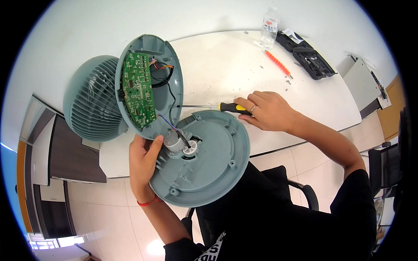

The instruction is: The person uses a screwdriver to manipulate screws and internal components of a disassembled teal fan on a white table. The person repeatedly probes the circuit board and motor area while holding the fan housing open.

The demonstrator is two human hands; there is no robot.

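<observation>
My right hand [271, 112] grips a screwdriver [235, 107] by its black and yellow handle. Its shaft points left, the tip beside a black wire at the rim of the upright fan base [150, 45]. A green circuit board [138, 89] sits inside that base, with coloured wires running from it. The fan's ribbed round head [93, 98] lies behind it at the left. With thumb on top, my left hand [146, 158] holds the edge of a round grey-green base cover [209, 143]. Next to that thumb, a small motor [175, 141] and a white hub [190, 148] sit on the cover.
A white table [209, 61] carries an orange-red screwdriver [278, 64], a clear water bottle [269, 28] and a black open tool case [312, 61]. Small screws [288, 81] lie scattered there. A chair [310, 198] stands below the table's edge.
</observation>
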